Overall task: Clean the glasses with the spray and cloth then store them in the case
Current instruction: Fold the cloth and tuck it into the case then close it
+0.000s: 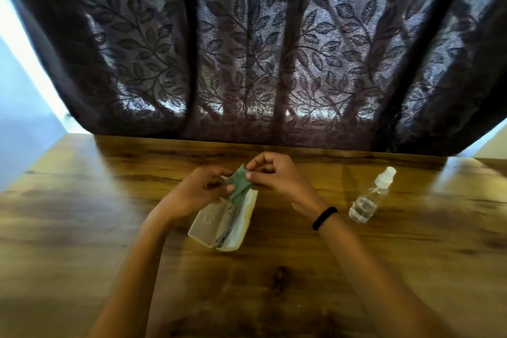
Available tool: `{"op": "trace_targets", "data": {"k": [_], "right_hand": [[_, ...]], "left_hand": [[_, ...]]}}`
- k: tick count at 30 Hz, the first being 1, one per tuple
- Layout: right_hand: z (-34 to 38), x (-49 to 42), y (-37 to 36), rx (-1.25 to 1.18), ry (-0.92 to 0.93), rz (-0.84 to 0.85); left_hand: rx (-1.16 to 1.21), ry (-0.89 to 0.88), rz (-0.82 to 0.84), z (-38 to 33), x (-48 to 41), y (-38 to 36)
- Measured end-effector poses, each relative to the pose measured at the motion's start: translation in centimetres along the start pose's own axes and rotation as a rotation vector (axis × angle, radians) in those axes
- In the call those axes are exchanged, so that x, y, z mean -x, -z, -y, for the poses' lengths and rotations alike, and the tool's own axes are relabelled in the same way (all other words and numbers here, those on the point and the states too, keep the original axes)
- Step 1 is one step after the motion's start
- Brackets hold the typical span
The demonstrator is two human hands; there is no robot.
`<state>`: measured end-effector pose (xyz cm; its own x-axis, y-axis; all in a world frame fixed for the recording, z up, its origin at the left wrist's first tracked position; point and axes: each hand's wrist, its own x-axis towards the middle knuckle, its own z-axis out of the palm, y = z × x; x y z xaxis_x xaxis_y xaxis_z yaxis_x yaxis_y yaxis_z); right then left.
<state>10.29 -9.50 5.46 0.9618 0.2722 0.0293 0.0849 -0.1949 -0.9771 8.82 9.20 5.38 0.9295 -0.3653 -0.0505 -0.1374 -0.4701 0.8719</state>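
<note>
A small grey-green cloth [239, 182] is pinched between both my hands above the table. My left hand [199, 191] holds its lower left part, my right hand [274, 173] grips its upper right edge. Right beneath them lies the pale translucent glasses case [208, 223], open, with the dark frame of the glasses [229, 230] lying inside along its hinge side. The clear spray bottle [371, 197] with a white nozzle lies on its side to the right, apart from my hands.
The wooden table [274, 282] stretches around the case. A dark leaf-patterned curtain [255, 49] hangs along the table's far edge. A black band [324, 217] sits on my right wrist.
</note>
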Motion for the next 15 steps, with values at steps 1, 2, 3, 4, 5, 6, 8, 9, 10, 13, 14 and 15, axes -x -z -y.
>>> {"op": "trace_targets", "data": {"k": [1, 2, 3, 4, 5, 6, 8, 9, 10, 13, 14, 15], "right_hand": [[-0.1, -0.2, -0.5, 0.026, 0.004, 0.0], [-0.2, -0.5, -1.1, 0.062, 0.008, -0.001], [-0.3, -0.8, -1.6, 0.105, 0.011, -0.005], [-0.3, -1.1, -2.0, 0.151, 0.012, -0.005], [-0.4, -1.3, -2.4, 0.203, 0.014, -0.001], [-0.4, -1.6, -2.7, 0.255, 0.018, 0.006], [-0.6, -2.1, -3.3, 0.362, 0.022, 0.022], [-0.8, -2.3, -3.5, 0.416, 0.025, 0.031], [-0.9, -2.5, -3.7, 0.468, 0.03, 0.038], [-1.3, -2.6, -4.0, 0.603, 0.039, 0.055], [-1.4, -2.5, -4.0, 0.639, 0.046, 0.057], [-1.6, -2.4, -4.0, 0.67, 0.053, 0.056]], "left_hand": [[-0.004, 0.023, -0.025, 0.3, 0.4, 0.2], [-0.009, 0.044, -0.049, 0.7, 0.7, 0.3], [-0.014, 0.067, -0.072, 1.0, 0.9, 0.3], [-0.024, 0.093, -0.096, 1.4, 1.0, 0.1], [-0.046, 0.124, -0.116, 1.7, 1.1, 0.0], [-0.078, 0.157, -0.128, 2.0, 1.0, -0.3], [-0.155, 0.222, -0.147, 2.7, 0.7, -1.1], [-0.198, 0.25, -0.158, 3.0, 0.5, -1.6], [-0.241, 0.275, -0.171, 3.2, 0.3, -2.0], [-0.397, 0.346, -0.227, 3.4, -0.4, -3.2], [-0.46, 0.356, -0.239, 3.4, -0.6, -3.6], [-0.519, 0.355, -0.24, 3.5, -0.7, -3.9]]}}
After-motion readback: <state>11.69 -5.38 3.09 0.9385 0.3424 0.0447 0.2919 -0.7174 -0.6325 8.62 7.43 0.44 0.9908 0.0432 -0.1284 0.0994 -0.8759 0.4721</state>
